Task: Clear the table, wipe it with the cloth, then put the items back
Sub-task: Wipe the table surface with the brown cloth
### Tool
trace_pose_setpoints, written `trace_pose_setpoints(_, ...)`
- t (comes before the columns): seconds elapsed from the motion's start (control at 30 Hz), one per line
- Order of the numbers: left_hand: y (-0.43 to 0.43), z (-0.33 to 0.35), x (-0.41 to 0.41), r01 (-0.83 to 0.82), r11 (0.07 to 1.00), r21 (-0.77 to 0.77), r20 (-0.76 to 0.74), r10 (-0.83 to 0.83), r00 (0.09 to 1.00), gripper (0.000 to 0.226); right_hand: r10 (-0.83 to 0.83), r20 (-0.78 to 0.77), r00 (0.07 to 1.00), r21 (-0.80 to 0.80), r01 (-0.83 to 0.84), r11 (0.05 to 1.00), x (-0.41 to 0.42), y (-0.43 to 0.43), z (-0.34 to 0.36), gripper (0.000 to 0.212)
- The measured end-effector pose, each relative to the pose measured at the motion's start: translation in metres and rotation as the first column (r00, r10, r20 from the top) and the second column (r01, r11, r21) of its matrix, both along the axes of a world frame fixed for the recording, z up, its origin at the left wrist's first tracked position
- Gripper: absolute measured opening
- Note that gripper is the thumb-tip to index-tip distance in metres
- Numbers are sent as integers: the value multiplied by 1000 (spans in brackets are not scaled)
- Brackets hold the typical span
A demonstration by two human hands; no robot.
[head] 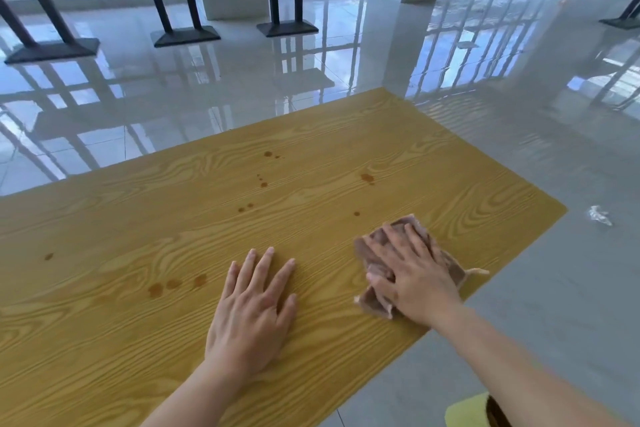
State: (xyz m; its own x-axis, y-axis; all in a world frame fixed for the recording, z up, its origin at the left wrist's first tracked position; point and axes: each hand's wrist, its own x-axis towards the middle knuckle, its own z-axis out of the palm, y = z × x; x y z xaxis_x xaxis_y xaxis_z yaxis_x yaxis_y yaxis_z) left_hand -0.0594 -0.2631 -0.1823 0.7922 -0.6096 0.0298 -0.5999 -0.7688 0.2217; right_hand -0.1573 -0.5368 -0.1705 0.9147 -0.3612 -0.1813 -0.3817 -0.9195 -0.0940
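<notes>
A wood-grain table (pixel 138 340) fills the lower left of the head view, with nothing standing on it. Several brown stains (pixel 263 180) dot its top, with more brown spots (pixel 173 286) near the left. My right hand (pixel 412 274) lies flat, fingers spread, pressing a crumpled pinkish-brown cloth (pixel 446 263) onto the table near its right edge. Resting palm down on the bare wood beside it is my left hand (pixel 256 308), fingers apart, holding nothing.
Glossy grey floor surrounds the table. A crumpled white scrap (pixel 599 215) lies on the floor to the right. Other tables on black pedestal legs (pixel 183 35) stand at the back by the windows. A yellow object (pixel 467 411) shows at the bottom right edge.
</notes>
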Motion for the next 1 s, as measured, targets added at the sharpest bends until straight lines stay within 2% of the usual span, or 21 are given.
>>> trace_pose_setpoints(0.07,4,-1,3,7,1000,5,1,-7,1000,61,-190,-22,982,15,190,982,31,-10,2,64)
trace_pose_setpoints(0.13,-6,2,9,5,1000,6,3,-5,1000,62,-254,-2,967,38,253,967,66,-7,0,66)
trace_pose_setpoints(0.17,-17,2,15,-4,1000,23,-3,4,1000,62,-216,18,976,47,215,976,80,-5,0,66)
trace_pose_setpoints(0.27,-21,8,15,-46,997,63,-1,47,999,63,90,58,994,39,-92,995,60,20,2,63)
trace_pose_setpoints(0.33,-34,13,16,-44,998,39,-4,44,999,67,162,73,984,23,-164,986,28,7,0,62)
trace_pose_setpoints(0.4,-55,12,32,-4,1000,-4,-25,4,1000,71,57,42,997,11,-58,998,33,-24,-4,62)
trace_pose_setpoints(0.47,-72,8,49,10,1000,-5,-20,-11,1000,71,-143,13,990,30,143,989,61,-40,-3,61)
trace_pose_setpoints(0.53,-81,3,57,6,1000,30,-10,-6,1000,68,-221,9,975,30,221,975,87,-28,-4,62)
trace_pose_setpoints(0.57,-83,0,57,8,999,49,-13,-7,1000,68,-193,9,981,19,193,981,89,-16,-5,62)
trace_pose_setpoints(0.67,-83,-1,56,3,999,38,-8,-2,1000,69,47,64,997,-30,-45,999,53,12,-7,63)
trace_pose_setpoints(0.73,-83,0,56,-8,1000,11,-16,8,1000,69,124,63,990,-17,-123,992,32,-2,-3,64)
trace_pose_setpoints(0.8,-83,-2,56,-7,1000,14,-20,7,1000,69,67,43,997,-27,-66,997,36,-33,-4,64)
trace_pose_setpoints(0.9,-83,-1,56,-21,1000,6,-16,21,1000,68,-203,13,979,-23,203,979,72,-60,-2,64)
trace_pose_setpoints(0.93,-83,-1,56,-29,1000,3,-14,29,999,68,-231,17,973,-21,231,973,81,-55,-2,64)
trace_pose_setpoints(1.0,-83,-1,56,-33,999,8,-14,33,999,68,-77,32,996,-2,78,997,75,-33,-4,64)
